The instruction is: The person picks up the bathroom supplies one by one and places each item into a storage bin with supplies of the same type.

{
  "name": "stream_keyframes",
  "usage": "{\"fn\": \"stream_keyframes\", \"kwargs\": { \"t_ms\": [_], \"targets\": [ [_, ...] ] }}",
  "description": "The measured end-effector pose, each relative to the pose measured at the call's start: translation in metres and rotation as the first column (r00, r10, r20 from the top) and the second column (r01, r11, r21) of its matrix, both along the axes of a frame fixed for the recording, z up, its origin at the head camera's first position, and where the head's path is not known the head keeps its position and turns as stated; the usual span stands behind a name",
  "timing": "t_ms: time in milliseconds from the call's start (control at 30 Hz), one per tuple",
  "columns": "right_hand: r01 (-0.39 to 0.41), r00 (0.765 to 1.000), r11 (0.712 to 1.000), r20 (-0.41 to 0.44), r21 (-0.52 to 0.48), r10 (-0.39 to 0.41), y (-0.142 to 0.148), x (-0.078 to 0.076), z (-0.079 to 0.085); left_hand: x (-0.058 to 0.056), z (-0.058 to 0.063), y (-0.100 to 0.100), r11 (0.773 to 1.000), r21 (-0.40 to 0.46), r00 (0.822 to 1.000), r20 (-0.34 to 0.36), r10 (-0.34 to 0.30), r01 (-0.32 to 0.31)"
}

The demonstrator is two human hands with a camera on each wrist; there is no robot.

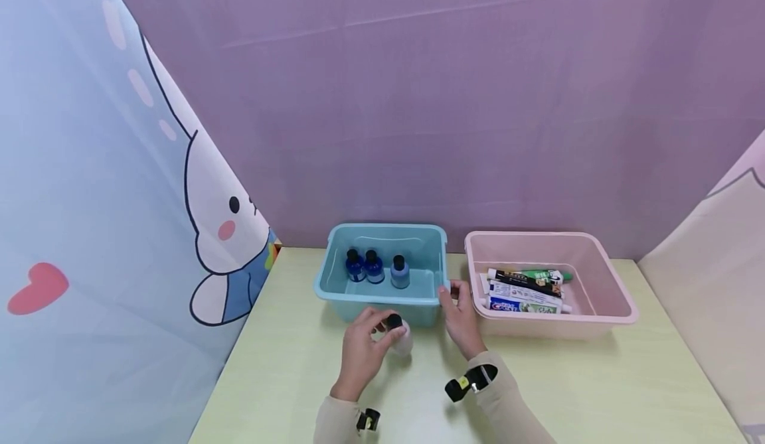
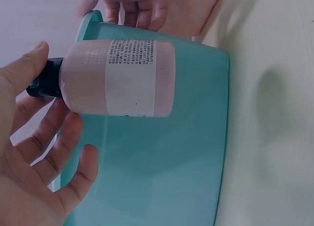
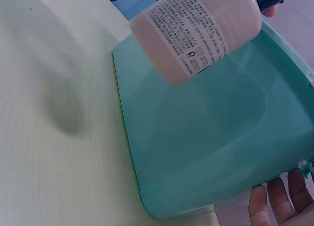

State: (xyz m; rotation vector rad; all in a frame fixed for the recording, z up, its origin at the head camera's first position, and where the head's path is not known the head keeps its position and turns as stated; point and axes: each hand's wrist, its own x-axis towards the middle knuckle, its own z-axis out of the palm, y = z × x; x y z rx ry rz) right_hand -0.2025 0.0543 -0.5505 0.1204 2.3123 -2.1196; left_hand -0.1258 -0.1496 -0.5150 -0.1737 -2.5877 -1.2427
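My left hand (image 1: 362, 351) pinches the black cap of a pale pink bottle (image 2: 117, 78) between thumb and fingers. The bottle hangs above the table, in front of the teal bin (image 1: 382, 304), with a printed white label on its side. Fingers of my right hand (image 1: 461, 321) hold the bin's right front corner; in the right wrist view they touch its side near the rim. Inside the bin stand two dark blue bottles (image 1: 374, 268) and one lighter blue bottle (image 1: 400, 273), all with black caps.
Right of the teal bin sits a pink bin (image 1: 556, 326) holding several toothpaste tubes (image 1: 526, 283). Both bins stand on a pale yellow-green table (image 1: 275, 364) against a purple cloth backdrop (image 1: 418, 99). A printed cartoon curtain (image 1: 119, 198) hangs at the left.
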Motion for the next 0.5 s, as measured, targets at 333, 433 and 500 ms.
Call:
{"fn": "stream_keyframes", "kwargs": {
  "t_ms": [333, 433, 500],
  "targets": [
    [-0.012, 0.999, 1.0, 0.039, -0.009, 0.013, 0.0012, -0.0022, 0.0026, -0.0053, 0.0041, -0.0034, 1.0, -0.002, 0.999, -0.032, -0.003, 0.003],
    [-0.011, 1.0, 1.0, 0.03, -0.003, 0.011, 0.0007, -0.0018, 0.0023, -0.0061, 0.006, -0.0044, 1.0, 0.004, 0.999, -0.049, 0.003, -0.003],
    [-0.006, 1.0, 1.0, 0.018, 0.003, 0.006, 0.0001, -0.0009, 0.0022, -0.0066, 0.0076, -0.0049, 1.0, 0.006, 0.998, -0.057, 0.008, -0.008]
  ]
}}
